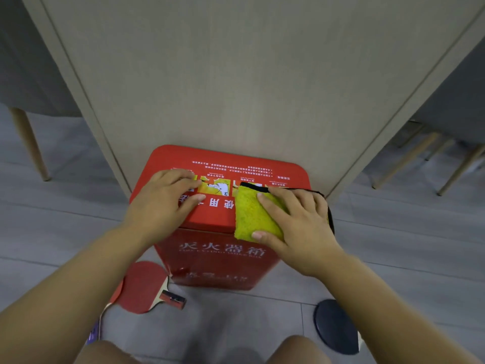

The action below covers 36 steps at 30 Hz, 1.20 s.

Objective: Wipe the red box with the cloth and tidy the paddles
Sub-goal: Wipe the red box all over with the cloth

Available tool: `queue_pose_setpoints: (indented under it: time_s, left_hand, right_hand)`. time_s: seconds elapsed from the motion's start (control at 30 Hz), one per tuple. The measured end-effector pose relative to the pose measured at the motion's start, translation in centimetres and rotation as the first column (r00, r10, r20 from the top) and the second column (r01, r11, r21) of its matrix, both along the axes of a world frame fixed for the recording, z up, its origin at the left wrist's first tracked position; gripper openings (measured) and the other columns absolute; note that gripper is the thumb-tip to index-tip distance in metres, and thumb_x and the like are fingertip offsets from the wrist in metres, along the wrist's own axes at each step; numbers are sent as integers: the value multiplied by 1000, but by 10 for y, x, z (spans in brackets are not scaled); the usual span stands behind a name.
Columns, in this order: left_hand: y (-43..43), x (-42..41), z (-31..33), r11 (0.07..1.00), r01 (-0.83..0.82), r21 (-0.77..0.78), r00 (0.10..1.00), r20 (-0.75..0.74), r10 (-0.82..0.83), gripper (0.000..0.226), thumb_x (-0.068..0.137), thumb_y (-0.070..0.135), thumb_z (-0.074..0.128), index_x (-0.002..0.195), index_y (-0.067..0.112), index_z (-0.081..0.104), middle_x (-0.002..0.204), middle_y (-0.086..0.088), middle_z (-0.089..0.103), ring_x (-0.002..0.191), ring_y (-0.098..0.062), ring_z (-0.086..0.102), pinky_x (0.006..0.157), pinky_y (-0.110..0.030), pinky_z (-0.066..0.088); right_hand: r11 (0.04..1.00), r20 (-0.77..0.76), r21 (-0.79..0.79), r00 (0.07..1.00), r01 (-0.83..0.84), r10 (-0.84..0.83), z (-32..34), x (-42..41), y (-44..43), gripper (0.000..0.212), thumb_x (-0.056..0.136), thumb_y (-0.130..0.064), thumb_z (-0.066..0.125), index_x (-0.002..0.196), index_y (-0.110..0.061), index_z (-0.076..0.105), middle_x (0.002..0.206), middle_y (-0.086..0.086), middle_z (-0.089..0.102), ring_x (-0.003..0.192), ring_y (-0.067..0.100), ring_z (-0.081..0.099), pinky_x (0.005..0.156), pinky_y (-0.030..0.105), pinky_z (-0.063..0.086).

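1. The wiping step is in hand: the right hand presses the yellow cloth flat on the top of the red box, fingers spread and nearly straight, thumb lying over the cloth's near edge
2. The left hand rests on the left part of the top with fingers extended; it holds nothing and seems to steady the box
3. The box stands upright on the grey floor at lower centre of the frame, its back against a wooden panel. The long axis of its top runs left to right across the frame; the print on the top is upside down to the camera, and the front face with white characters faces the viewer
4. The next move likely calls for sliding the cloth leftward along that long axis, with the left hand giving way, then down the front face
5. The paddles are not yet tidied: a red paddle lies flat at lower left, handle pointing right, and a dark paddle lies at lower right, its handle direction unclear
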State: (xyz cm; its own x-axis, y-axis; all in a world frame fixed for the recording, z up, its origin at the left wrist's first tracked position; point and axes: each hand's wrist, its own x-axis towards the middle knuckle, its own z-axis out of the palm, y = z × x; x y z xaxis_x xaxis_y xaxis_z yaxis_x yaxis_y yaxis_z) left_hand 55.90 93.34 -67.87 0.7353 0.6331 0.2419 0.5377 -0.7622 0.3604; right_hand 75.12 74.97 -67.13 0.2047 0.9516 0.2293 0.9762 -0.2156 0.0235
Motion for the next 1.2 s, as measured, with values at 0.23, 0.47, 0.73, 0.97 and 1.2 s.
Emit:
queue_pose_setpoints:
  time_s: [0.23, 0.47, 0.73, 0.97, 1.2]
  left_hand:
    - [5, -6, -8, 999, 38, 35, 998, -43, -37, 71, 87, 67, 25, 111, 16, 69, 117, -2, 66, 104, -27, 60, 92, -36, 42]
    - [9, -8, -9, 997, 52, 63, 999, -16, -52, 55, 85, 55, 35, 112, 20, 68, 117, 2, 65, 101, -24, 58, 91, -24, 32]
    - [8, -2, -10, 996, 35, 82, 999, -2, -35, 56, 86, 54, 32, 110, 19, 68, 116, 3, 64, 98, -22, 53, 87, -24, 32]
    - [5, -3, -9, 999, 15, 43, 998, 53, -17, 60, 87, 50, 26, 115, 17, 67, 121, 0, 63, 105, -25, 51, 92, -27, 33]
    - [4, -4, -9, 990, -135, 38, 991, 12, 135, 54, 86, 51, 37, 117, 16, 63, 123, -4, 59, 116, -29, 47, 101, -38, 36]
  right_hand:
    - [983, -118, 59, 979, 174, -166, 1, 14, 21, 73, 83, -72, 21, 126, -28, 60, 122, 2, 59, 110, 27, 57, 94, 40, 40]
    - [951, -220, 31, 930, 309, -295, 8, 58, 74, 46, 93, -50, 46, 130, -25, 54, 129, 4, 45, 120, 27, 39, 101, 35, 26]
    - [976, -165, 18, 964, 216, -210, 9, 46, 95, 46, 94, -52, 42, 127, -23, 54, 128, 2, 45, 118, 26, 40, 97, 35, 30]
    - [991, -217, -128, 976, -47, 18, 18, 16, 79, 55, 93, -53, 41, 144, -31, 37, 133, 0, 39, 120, 22, 34, 107, 33, 26]
    - [977, -238, -101, 958, -189, 161, 15, 4, 20, 64, 82, -64, 37, 137, -34, 47, 123, -2, 46, 110, 18, 39, 94, 25, 25]
